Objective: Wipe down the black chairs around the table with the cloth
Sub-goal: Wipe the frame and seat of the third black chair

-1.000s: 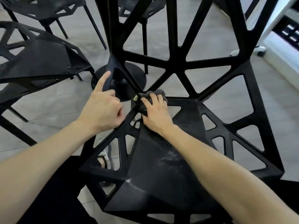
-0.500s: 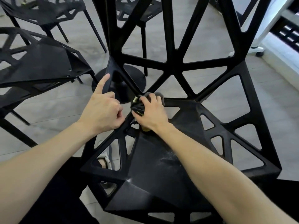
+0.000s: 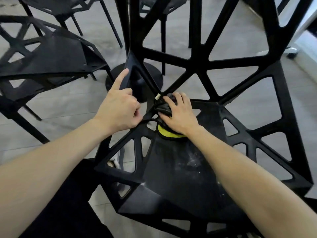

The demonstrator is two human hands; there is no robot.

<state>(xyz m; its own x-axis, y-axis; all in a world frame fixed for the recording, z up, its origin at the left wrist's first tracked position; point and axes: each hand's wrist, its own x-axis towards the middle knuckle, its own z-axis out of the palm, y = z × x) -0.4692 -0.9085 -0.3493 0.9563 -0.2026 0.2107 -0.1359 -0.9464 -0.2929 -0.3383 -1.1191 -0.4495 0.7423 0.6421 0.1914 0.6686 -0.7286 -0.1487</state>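
Note:
A black chair point(image 3: 180, 182) with triangular cut-outs stands right below me; its seat shows pale dust marks. My right hand point(image 3: 180, 115) presses a dark cloth point(image 3: 164, 108) with a yellow underside into the seat's back left corner, where seat meets backrest. My left hand point(image 3: 120, 109) grips the chair's left frame edge, its index finger pointing up along the backrest strut.
A second black chair point(image 3: 48, 55) stands to the left, and more chairs are at the top. The round black table base point(image 3: 135, 81) sits on the grey floor behind the chair. A white caster point(image 3: 291, 54) is at far right. My shoe point(image 3: 118, 158) shows through the cut-outs.
My right hand has slid the cloth slightly back toward me along the seat corner, and the cloth's yellow edge now shows under the wrist. The left hand has stayed put.

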